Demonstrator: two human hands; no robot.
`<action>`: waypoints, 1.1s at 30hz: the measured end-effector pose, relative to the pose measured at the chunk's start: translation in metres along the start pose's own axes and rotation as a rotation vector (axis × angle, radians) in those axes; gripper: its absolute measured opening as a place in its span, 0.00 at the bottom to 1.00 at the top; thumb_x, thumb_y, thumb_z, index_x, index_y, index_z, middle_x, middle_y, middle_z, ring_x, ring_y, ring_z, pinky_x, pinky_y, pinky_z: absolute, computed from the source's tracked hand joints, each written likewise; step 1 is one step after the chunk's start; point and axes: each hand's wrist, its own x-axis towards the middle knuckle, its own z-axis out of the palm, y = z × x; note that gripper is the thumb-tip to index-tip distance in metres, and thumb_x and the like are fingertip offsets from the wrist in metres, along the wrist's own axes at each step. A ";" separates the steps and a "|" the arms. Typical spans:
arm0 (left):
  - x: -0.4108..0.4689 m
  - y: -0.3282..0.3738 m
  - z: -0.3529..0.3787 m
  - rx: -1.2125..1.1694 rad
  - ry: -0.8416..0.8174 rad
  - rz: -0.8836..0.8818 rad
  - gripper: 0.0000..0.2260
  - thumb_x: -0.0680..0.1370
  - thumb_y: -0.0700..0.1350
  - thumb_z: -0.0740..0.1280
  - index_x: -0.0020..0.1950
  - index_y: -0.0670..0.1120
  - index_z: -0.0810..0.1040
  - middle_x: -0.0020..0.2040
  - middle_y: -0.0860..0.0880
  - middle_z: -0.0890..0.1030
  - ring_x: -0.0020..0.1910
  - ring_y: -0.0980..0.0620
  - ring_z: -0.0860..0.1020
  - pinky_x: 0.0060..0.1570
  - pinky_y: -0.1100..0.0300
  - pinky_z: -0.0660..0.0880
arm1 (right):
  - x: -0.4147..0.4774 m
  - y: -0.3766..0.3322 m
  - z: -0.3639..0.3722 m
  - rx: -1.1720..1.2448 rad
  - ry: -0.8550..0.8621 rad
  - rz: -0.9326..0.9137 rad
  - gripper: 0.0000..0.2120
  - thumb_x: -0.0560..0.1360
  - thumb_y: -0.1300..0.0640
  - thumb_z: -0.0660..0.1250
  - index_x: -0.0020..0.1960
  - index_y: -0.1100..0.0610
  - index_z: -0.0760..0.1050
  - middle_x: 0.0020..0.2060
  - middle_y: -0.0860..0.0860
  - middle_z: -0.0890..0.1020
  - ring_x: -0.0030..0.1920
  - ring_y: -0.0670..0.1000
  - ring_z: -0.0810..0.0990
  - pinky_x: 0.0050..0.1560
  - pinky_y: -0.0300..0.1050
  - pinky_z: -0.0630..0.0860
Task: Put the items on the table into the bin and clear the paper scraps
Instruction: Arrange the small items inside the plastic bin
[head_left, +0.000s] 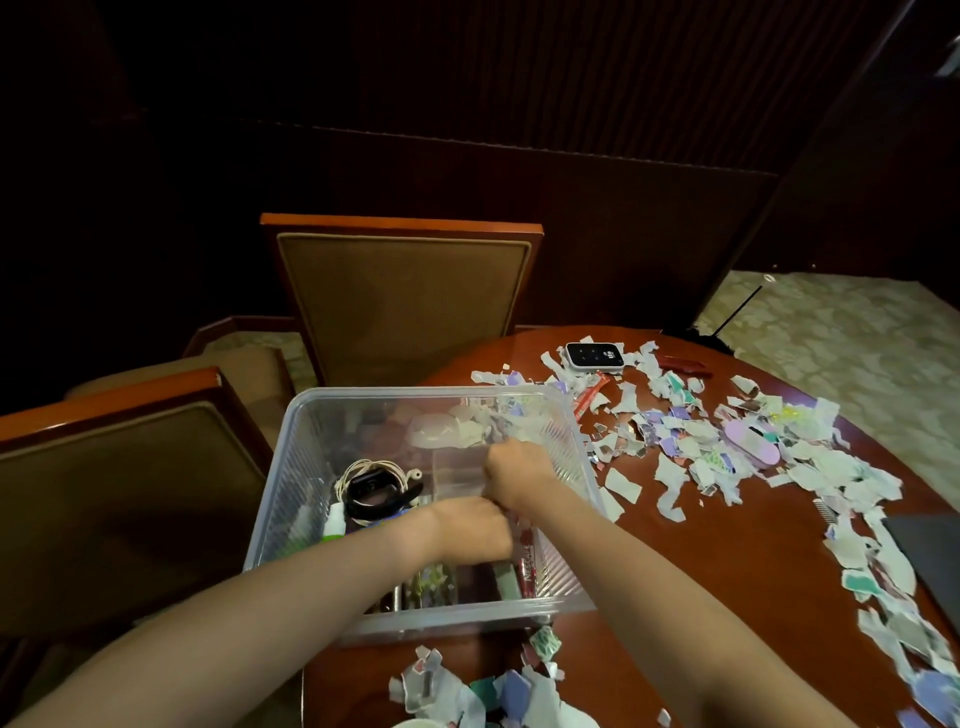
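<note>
The scraps (670, 470), featherlight and limp, will likely flutter if pinched singly, so sweep them into a heap and scoop from beneath; too many to count, they strew the table (727, 561) right of both hands, with more nearer the person. The left hand (478, 525) and right hand (519, 467) sit close together inside the one clear bin (306, 441), fingers turned down and hidden, so I cannot tell whether they pinch anything. Beyond the right hand lie one white device (595, 357), one red sachet (592, 396) and one purple oval case (753, 441), probably stiff, light and liftable by the edges.
</note>
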 end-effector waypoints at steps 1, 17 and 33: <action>0.000 -0.001 0.000 -0.018 -0.036 -0.036 0.11 0.76 0.34 0.60 0.53 0.38 0.79 0.50 0.41 0.81 0.50 0.43 0.79 0.46 0.51 0.73 | 0.000 0.001 0.000 0.008 0.002 0.003 0.10 0.76 0.60 0.63 0.56 0.60 0.77 0.53 0.57 0.80 0.55 0.57 0.78 0.53 0.47 0.74; 0.007 0.010 0.001 -0.320 -0.242 -0.264 0.15 0.79 0.36 0.59 0.65 0.43 0.72 0.63 0.42 0.73 0.60 0.40 0.74 0.52 0.49 0.71 | -0.002 0.012 0.001 0.110 -0.025 -0.012 0.13 0.76 0.63 0.64 0.60 0.58 0.77 0.57 0.56 0.79 0.58 0.57 0.77 0.59 0.48 0.74; 0.018 0.022 -0.007 -0.683 -0.308 -0.347 0.15 0.78 0.45 0.63 0.64 0.41 0.75 0.65 0.42 0.74 0.63 0.43 0.72 0.58 0.55 0.70 | -0.004 0.013 0.000 0.098 -0.012 -0.018 0.14 0.77 0.63 0.62 0.61 0.58 0.77 0.59 0.57 0.78 0.59 0.58 0.76 0.58 0.49 0.73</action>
